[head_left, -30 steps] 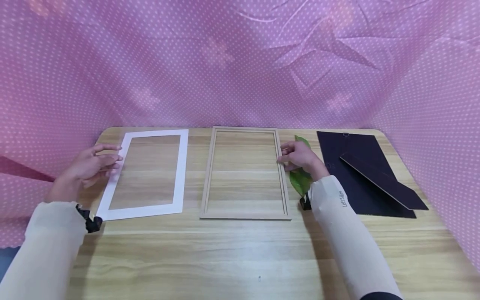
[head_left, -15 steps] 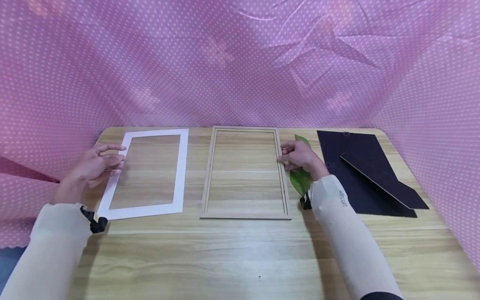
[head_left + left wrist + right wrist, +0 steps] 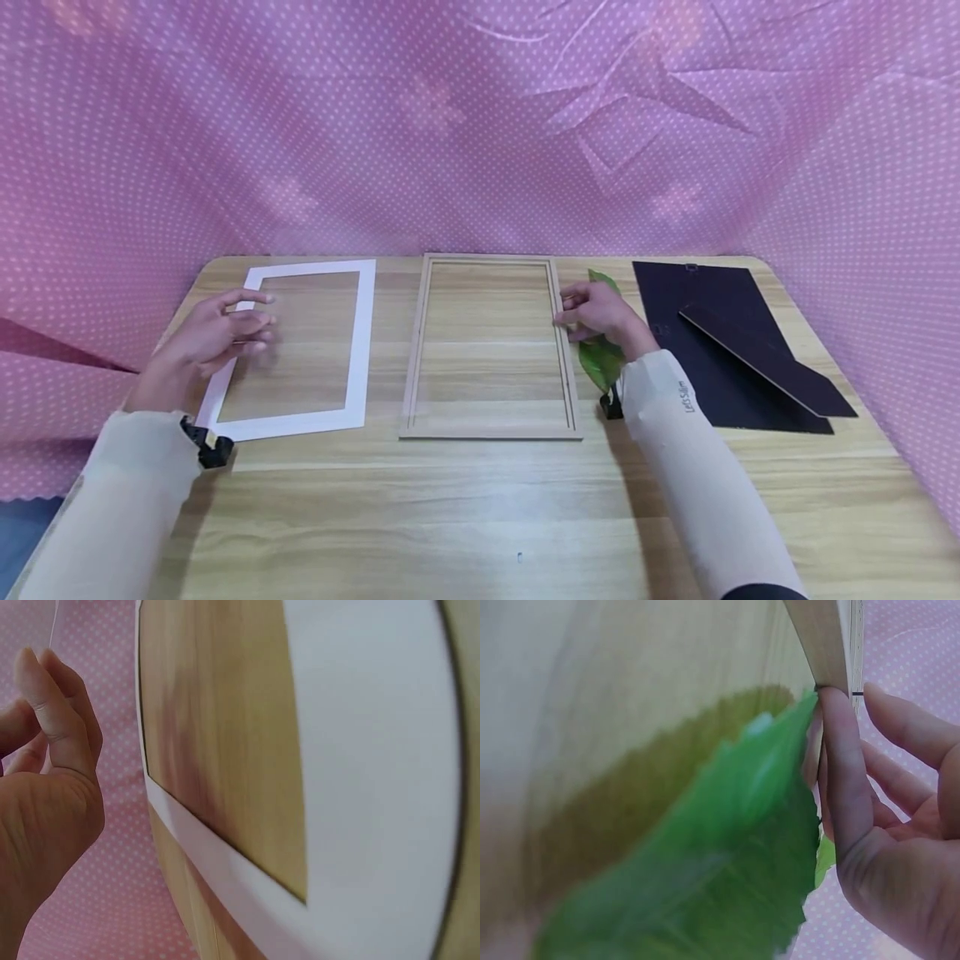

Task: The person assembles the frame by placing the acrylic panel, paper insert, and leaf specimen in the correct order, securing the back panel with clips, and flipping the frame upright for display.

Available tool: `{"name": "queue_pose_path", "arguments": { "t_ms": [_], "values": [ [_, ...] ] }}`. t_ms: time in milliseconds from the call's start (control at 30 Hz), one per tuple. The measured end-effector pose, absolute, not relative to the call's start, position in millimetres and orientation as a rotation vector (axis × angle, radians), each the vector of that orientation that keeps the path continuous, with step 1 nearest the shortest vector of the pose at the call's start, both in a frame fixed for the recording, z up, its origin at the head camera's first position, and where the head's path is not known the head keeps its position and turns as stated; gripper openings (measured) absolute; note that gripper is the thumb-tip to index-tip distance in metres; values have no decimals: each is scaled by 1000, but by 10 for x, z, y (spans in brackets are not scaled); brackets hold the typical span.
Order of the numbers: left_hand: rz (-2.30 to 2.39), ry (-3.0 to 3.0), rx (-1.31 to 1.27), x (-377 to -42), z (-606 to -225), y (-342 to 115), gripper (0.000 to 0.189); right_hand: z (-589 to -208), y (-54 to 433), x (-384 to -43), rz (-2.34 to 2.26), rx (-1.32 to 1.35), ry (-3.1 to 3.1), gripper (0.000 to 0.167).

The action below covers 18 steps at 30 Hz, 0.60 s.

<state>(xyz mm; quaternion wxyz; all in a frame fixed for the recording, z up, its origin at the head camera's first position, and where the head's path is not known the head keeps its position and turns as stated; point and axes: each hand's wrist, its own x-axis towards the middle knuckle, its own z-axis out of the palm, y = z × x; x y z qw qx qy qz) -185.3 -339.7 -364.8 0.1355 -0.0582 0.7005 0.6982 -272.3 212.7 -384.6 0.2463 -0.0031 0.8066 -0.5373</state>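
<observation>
My left hand pinches a clear sheet between thumb and fingers, above the left side of a white picture mat. The sheet is nearly invisible; its thin edge shows at the fingertips in the left wrist view. A light wooden picture frame lies flat in the middle of the table, its inner groove facing up. My right hand grips the frame's right side bar with thumb and fingers. Beneath that hand lies a green leaf, partly hidden by it in the head view.
At the right a black backing board lies on the table, with its stand leg raised at an angle across it. A pink dotted cloth rises behind and on both sides.
My left hand has moved to the right, from the mat's left edge to over its opening, carrying the clear sheet. The right hand, frame and leaf have stayed in place.
</observation>
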Motion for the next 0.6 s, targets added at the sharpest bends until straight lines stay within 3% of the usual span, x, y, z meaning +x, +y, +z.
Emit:
{"name": "queue_pose_path", "arguments": {
  "t_ms": [600],
  "values": [
    [1985,2018,-171,-1988,-3634,-3054,32,-3877,2167,-2728,-1531,27,2130,58]
  ]
}}
